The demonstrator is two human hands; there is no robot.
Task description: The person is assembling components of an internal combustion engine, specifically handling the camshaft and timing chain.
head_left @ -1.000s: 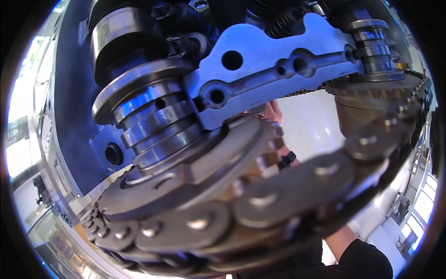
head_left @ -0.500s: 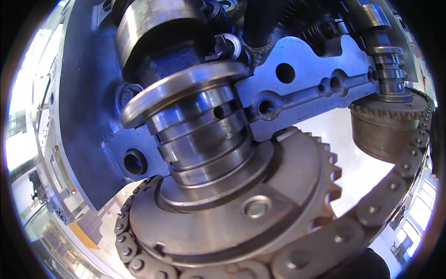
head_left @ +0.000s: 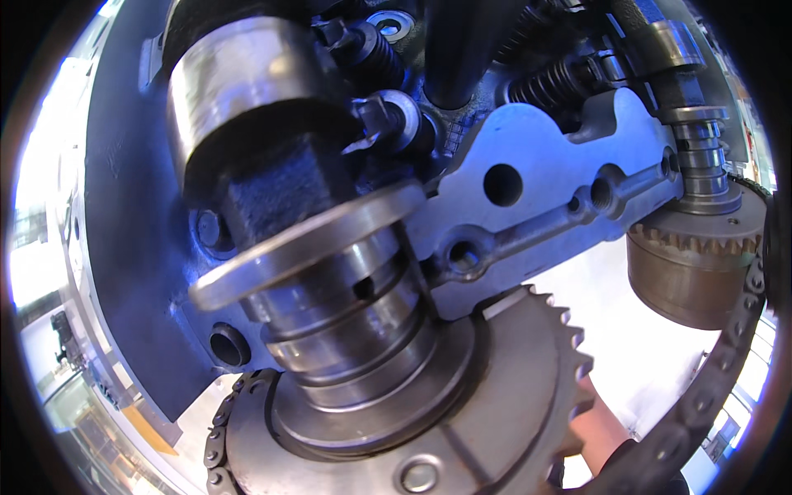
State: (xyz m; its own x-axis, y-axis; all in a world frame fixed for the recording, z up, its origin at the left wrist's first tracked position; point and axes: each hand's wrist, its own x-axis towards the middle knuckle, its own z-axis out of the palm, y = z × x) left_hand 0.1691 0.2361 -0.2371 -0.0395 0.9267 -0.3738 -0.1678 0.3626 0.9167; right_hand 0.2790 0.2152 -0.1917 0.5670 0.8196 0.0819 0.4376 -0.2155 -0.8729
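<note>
Neither of my hands shows. Part of a bare forearm with a dark sleeve appears at the lower right, behind the sprocket and chain; whose it is I cannot tell, and its hand is hidden. Close up is a steel camshaft with a wide collar and grooved journals. Below it sits a toothed sprocket. A roller chain curves along the lower right, with more links at the sprocket's left edge. A second camshaft ends in a round, toothed phaser at the right.
A grey metal bearing bridge with several holes spans between the camshafts. Valve springs and a dark round tube lie behind it. The cylinder head's wall rises at the left. Bright windows stand beyond at the right.
The camshaft, sprocket and bridge sit lower in the picture, and more valve springs show at the top. The bare forearm has come into sight at the lower right. The chain looks more blurred.
</note>
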